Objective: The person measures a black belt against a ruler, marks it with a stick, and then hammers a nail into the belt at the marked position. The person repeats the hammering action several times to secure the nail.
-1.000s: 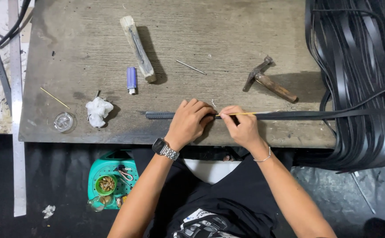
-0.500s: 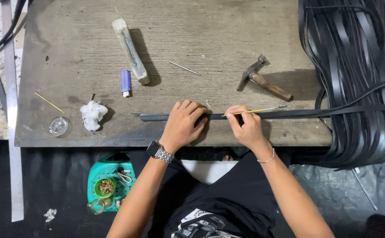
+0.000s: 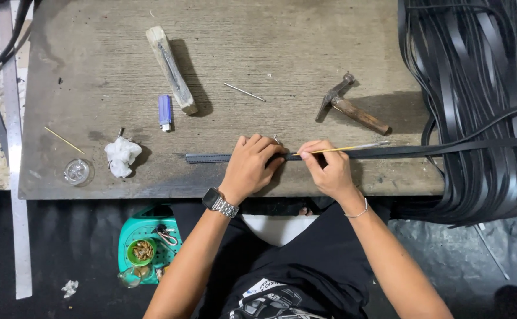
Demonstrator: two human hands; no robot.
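two hands meet on my black strap (image 3: 211, 158) at the surface (image 3: 294, 59) edge. left hand (image 3: 251, 166) presses it flat, fingers curled; right hand (image 3: 326, 168) pinches a thin yellow stick (image 3: 341, 149).

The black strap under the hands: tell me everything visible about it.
The black strap is a long, narrow, flat band, looking like leather or rubber, lying flat along the wooden table's near edge. Its left end lies free; rightward it runs into the heap of black strips. The left hand presses it down; the right hand holds a thin yellow stick against it.
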